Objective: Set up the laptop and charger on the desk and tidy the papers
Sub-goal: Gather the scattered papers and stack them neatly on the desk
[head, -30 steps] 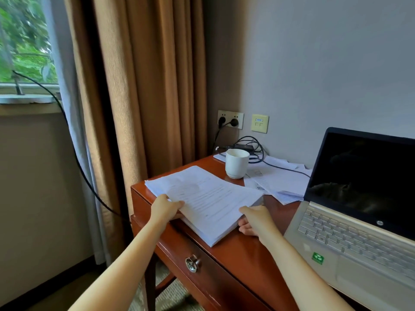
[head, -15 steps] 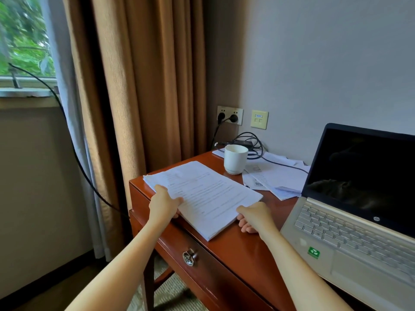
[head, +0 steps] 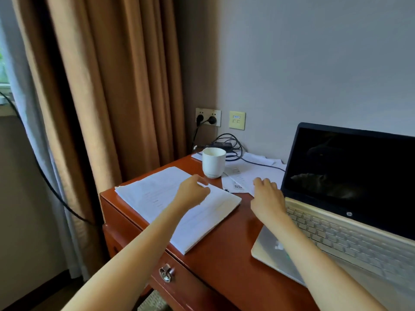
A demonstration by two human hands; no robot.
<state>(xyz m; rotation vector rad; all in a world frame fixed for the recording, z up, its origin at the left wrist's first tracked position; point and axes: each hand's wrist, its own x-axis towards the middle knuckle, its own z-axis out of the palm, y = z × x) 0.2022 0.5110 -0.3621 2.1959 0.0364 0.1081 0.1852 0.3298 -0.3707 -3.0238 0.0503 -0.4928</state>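
Closest is a metal ring handle on the drawer of the red-brown wooden desk. The open laptop sits on the right side of the desk. It has a pale keyboard and a dark screen, and its near corner sticks out past the desk edge.

A thick stack of papers lies flat on the left part of the desk, turned at a slant. The left hand is over the far end of this stack. It looks blurry, its fingers are loosely bent, and it holds nothing. The right hand is between the stack and the laptop screen, with its fingers bent down over some loose papers. The fingertips are hidden, so you cannot tell if it holds a sheet.

Just behind the stack stands a white cup, upright, at the edge of the loose papers. Behind the cup lies the black charger with its cable looped around it and running across the papers to the laptop. On the wall above it is a socket with two black plugs in it. A brown curtain hangs on the left
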